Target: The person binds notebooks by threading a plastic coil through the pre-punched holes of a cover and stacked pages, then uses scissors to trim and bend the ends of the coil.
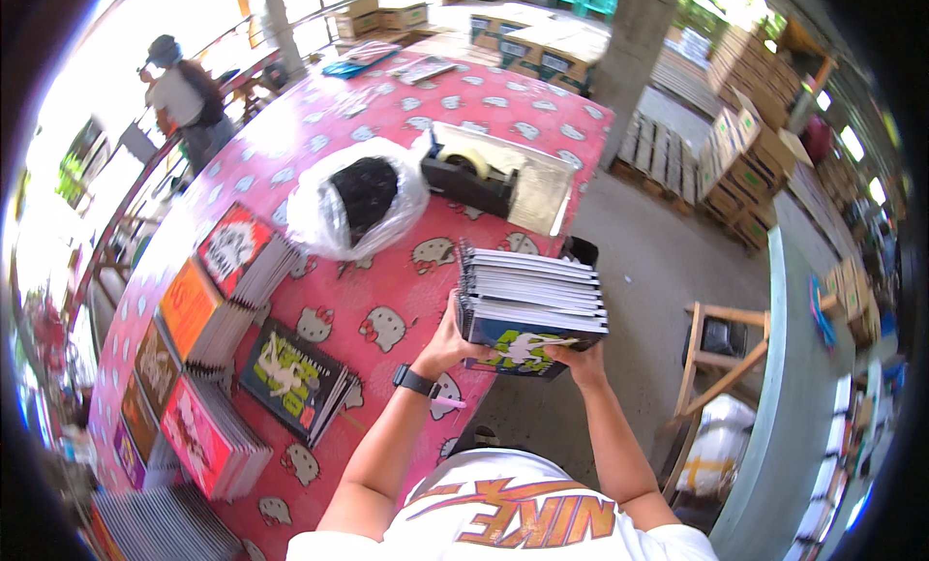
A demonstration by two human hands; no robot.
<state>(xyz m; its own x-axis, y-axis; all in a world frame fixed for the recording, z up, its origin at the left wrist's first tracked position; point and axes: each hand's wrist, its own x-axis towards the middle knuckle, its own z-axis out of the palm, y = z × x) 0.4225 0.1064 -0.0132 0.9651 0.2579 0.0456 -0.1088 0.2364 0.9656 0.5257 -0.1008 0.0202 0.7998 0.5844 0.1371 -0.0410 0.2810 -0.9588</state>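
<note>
A thick stack of spiral-bound notebooks (532, 288) is held on edge over the table's right border. Its dark front cover, with green lettering and a white figure, faces me. My left hand (449, 340) grips the stack's left end, thumb across the cover. At the lower right corner, my right hand (584, 362) is closed around it, thumb also on the cover; the fingers behind are hidden. A shorter pile of matching dark notebooks (290, 379) lies on the table to the left. Beside my left wrist is a pale pink pen-like object (447, 403).
Red (232, 246), orange (192, 304) and pink (198, 430) notebook piles line the table's left. Beyond are a plastic bag (314, 208) with black contents and a tape dispenser (469, 183). A wooden frame (724, 363) stands right; a person (189, 101) stands far left.
</note>
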